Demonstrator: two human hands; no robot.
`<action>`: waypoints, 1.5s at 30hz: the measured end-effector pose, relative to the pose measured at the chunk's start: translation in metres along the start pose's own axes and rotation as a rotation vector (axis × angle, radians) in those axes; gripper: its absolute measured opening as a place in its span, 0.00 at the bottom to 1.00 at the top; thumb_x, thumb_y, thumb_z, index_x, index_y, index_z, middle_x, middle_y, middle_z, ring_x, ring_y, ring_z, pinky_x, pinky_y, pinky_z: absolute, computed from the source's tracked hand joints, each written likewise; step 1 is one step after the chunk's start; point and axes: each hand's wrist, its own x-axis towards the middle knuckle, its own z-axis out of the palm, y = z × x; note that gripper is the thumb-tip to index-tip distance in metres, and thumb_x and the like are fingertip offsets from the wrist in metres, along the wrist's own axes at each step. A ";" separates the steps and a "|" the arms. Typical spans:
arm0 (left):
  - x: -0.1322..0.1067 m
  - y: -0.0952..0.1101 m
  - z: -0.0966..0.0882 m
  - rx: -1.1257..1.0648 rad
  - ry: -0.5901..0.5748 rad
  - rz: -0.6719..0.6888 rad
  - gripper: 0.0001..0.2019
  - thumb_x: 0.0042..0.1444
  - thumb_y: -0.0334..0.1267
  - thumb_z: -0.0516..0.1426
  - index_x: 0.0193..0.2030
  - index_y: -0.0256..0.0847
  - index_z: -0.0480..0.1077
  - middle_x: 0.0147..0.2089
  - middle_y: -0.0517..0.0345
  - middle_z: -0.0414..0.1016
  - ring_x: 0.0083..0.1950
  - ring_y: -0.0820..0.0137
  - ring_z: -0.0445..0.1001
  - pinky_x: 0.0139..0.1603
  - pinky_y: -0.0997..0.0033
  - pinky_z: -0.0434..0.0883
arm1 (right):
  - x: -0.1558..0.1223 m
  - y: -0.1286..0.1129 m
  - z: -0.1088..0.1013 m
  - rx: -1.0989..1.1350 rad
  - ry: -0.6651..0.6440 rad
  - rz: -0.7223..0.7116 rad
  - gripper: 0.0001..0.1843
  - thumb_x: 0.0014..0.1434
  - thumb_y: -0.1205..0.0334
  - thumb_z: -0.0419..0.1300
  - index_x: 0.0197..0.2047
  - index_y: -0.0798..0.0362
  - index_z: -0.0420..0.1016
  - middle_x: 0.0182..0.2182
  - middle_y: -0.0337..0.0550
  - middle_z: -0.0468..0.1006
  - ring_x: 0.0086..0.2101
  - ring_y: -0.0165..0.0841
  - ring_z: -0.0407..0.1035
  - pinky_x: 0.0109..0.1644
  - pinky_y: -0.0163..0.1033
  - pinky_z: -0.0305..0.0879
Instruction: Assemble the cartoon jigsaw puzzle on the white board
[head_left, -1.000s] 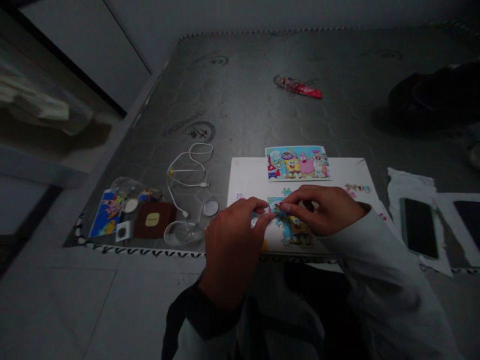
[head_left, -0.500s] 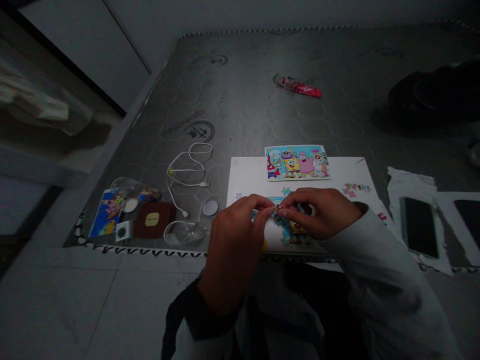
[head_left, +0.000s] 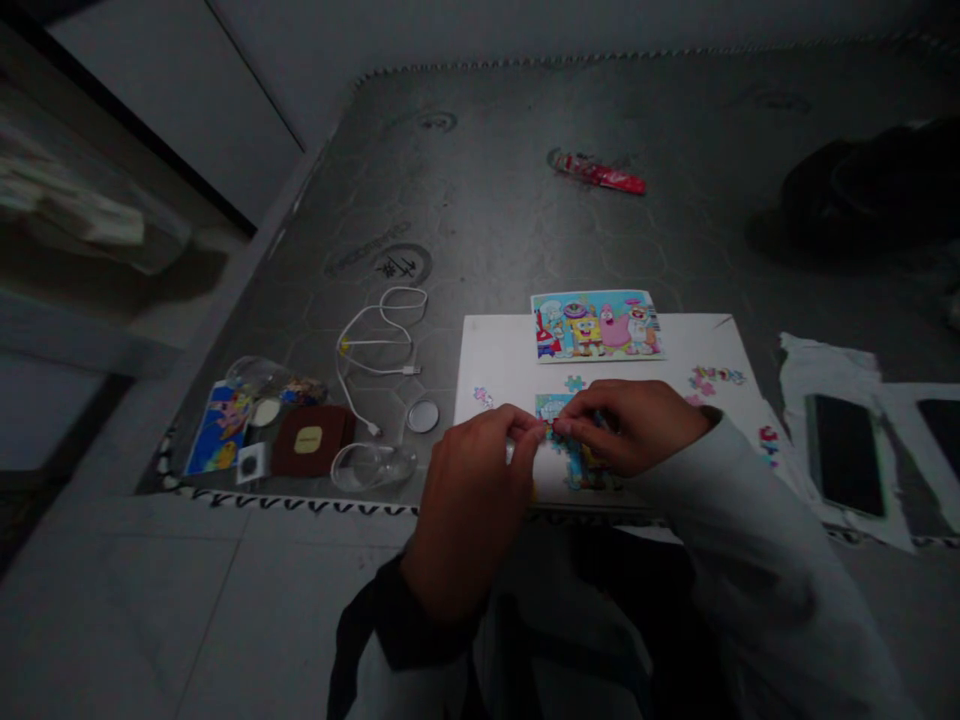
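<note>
Left hand [head_left: 480,480] and right hand [head_left: 637,425] pinch at a small piece [head_left: 550,428] by the puzzle [head_left: 551,404] on the white board [head_left: 495,345], fingertips nearly meeting, and a crooked push could well buckle the joints and spring them apart!

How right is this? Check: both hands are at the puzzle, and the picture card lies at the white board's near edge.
Wrong edge: the head view shows the picture card at the far edge of the white board. The left hand and right hand are at the puzzle.
</note>
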 end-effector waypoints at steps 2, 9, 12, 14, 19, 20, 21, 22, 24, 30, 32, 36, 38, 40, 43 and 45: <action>0.001 0.000 0.000 0.014 -0.018 -0.012 0.10 0.65 0.40 0.55 0.39 0.42 0.77 0.38 0.59 0.81 0.39 0.67 0.76 0.40 0.66 0.64 | 0.001 0.002 0.002 -0.037 0.000 0.024 0.13 0.61 0.53 0.58 0.37 0.47 0.84 0.32 0.41 0.83 0.31 0.33 0.72 0.33 0.37 0.56; 0.001 -0.005 0.006 0.111 -0.067 -0.020 0.12 0.66 0.40 0.53 0.38 0.41 0.76 0.39 0.55 0.81 0.41 0.63 0.77 0.41 0.64 0.64 | 0.002 0.004 0.007 -0.202 0.025 0.045 0.12 0.62 0.55 0.57 0.37 0.48 0.81 0.33 0.43 0.83 0.32 0.35 0.71 0.34 0.39 0.56; 0.001 -0.006 0.009 0.139 -0.078 -0.015 0.12 0.66 0.40 0.52 0.39 0.41 0.76 0.39 0.54 0.80 0.42 0.62 0.77 0.41 0.63 0.64 | 0.003 0.000 0.006 -0.221 -0.025 0.051 0.12 0.62 0.56 0.56 0.37 0.48 0.80 0.34 0.43 0.83 0.32 0.35 0.72 0.34 0.39 0.56; 0.002 -0.006 0.010 0.145 -0.083 -0.010 0.12 0.66 0.40 0.52 0.39 0.41 0.76 0.39 0.53 0.80 0.42 0.62 0.77 0.42 0.64 0.64 | 0.004 -0.002 0.005 -0.221 -0.039 0.034 0.12 0.63 0.55 0.57 0.37 0.48 0.80 0.34 0.43 0.83 0.32 0.35 0.72 0.34 0.39 0.55; 0.002 -0.006 0.010 0.163 -0.090 -0.017 0.12 0.66 0.40 0.53 0.38 0.41 0.76 0.39 0.54 0.80 0.41 0.63 0.76 0.41 0.64 0.63 | 0.006 -0.004 0.007 -0.192 -0.076 -0.004 0.11 0.62 0.55 0.58 0.39 0.48 0.81 0.35 0.44 0.83 0.35 0.37 0.73 0.36 0.40 0.56; 0.002 -0.006 0.010 0.163 -0.091 -0.021 0.12 0.66 0.40 0.53 0.38 0.41 0.76 0.38 0.54 0.80 0.41 0.63 0.76 0.41 0.64 0.63 | 0.006 -0.004 0.007 -0.190 -0.081 -0.007 0.11 0.62 0.55 0.58 0.39 0.48 0.81 0.35 0.44 0.82 0.35 0.37 0.73 0.36 0.40 0.56; 0.002 -0.006 0.009 0.161 -0.091 -0.022 0.12 0.66 0.40 0.53 0.37 0.41 0.76 0.38 0.54 0.80 0.41 0.63 0.76 0.40 0.65 0.63 | 0.006 -0.004 0.007 -0.190 -0.083 -0.008 0.11 0.62 0.55 0.58 0.39 0.48 0.81 0.35 0.44 0.82 0.35 0.37 0.73 0.36 0.40 0.56; 0.002 -0.006 0.009 0.157 -0.088 -0.023 0.12 0.66 0.41 0.53 0.37 0.41 0.76 0.38 0.54 0.80 0.40 0.63 0.76 0.39 0.65 0.62 | 0.006 -0.004 0.007 -0.190 -0.083 -0.010 0.12 0.63 0.54 0.58 0.39 0.48 0.81 0.35 0.44 0.82 0.35 0.38 0.73 0.36 0.40 0.56; 0.002 -0.006 0.007 0.138 -0.077 -0.027 0.12 0.66 0.41 0.52 0.38 0.42 0.76 0.38 0.55 0.80 0.39 0.64 0.76 0.38 0.65 0.61 | 0.006 -0.004 0.007 -0.185 -0.089 -0.020 0.13 0.63 0.54 0.57 0.39 0.48 0.82 0.35 0.44 0.82 0.35 0.38 0.73 0.36 0.40 0.56; -0.002 -0.005 0.001 0.094 -0.044 -0.010 0.11 0.66 0.40 0.53 0.40 0.41 0.75 0.40 0.57 0.79 0.40 0.66 0.75 0.40 0.65 0.62 | 0.006 -0.005 0.005 -0.131 -0.072 -0.072 0.12 0.63 0.53 0.58 0.39 0.47 0.82 0.34 0.42 0.82 0.36 0.36 0.73 0.37 0.38 0.56; -0.004 -0.006 0.001 0.108 -0.044 0.004 0.11 0.67 0.40 0.52 0.40 0.41 0.75 0.39 0.57 0.79 0.39 0.66 0.74 0.40 0.65 0.62 | 0.006 -0.005 0.005 -0.098 -0.036 -0.083 0.10 0.62 0.54 0.59 0.39 0.47 0.81 0.32 0.41 0.81 0.34 0.34 0.72 0.36 0.37 0.56; -0.003 -0.008 0.002 0.097 -0.030 0.039 0.12 0.68 0.40 0.51 0.39 0.42 0.74 0.39 0.58 0.77 0.38 0.67 0.73 0.39 0.65 0.62 | 0.005 -0.004 0.004 -0.058 -0.014 -0.107 0.09 0.61 0.55 0.60 0.38 0.47 0.81 0.30 0.40 0.79 0.32 0.33 0.70 0.34 0.36 0.54; -0.002 -0.008 0.002 0.067 -0.002 0.071 0.11 0.68 0.38 0.50 0.39 0.41 0.73 0.39 0.58 0.77 0.39 0.67 0.73 0.41 0.65 0.63 | 0.005 -0.004 0.004 -0.051 -0.035 -0.108 0.08 0.61 0.56 0.61 0.37 0.47 0.81 0.30 0.40 0.79 0.32 0.32 0.69 0.34 0.36 0.53; 0.000 -0.007 0.003 0.031 0.020 0.111 0.10 0.68 0.37 0.50 0.39 0.41 0.72 0.39 0.58 0.76 0.41 0.68 0.73 0.43 0.66 0.64 | 0.004 -0.005 0.005 -0.033 -0.042 -0.110 0.08 0.60 0.55 0.61 0.36 0.47 0.81 0.29 0.39 0.79 0.31 0.32 0.69 0.33 0.36 0.53; 0.003 -0.005 0.002 -0.041 0.037 0.160 0.08 0.67 0.36 0.52 0.39 0.41 0.72 0.39 0.59 0.76 0.42 0.69 0.74 0.44 0.67 0.65 | 0.003 -0.007 0.007 0.000 -0.023 -0.127 0.10 0.59 0.54 0.61 0.35 0.48 0.81 0.27 0.39 0.78 0.29 0.31 0.67 0.32 0.36 0.52; 0.003 -0.004 0.001 -0.099 0.058 0.167 0.06 0.66 0.37 0.54 0.41 0.42 0.73 0.41 0.60 0.77 0.42 0.70 0.75 0.44 0.69 0.66 | 0.002 -0.007 0.007 0.028 -0.005 -0.141 0.10 0.59 0.53 0.61 0.34 0.49 0.81 0.26 0.38 0.78 0.28 0.30 0.67 0.32 0.35 0.52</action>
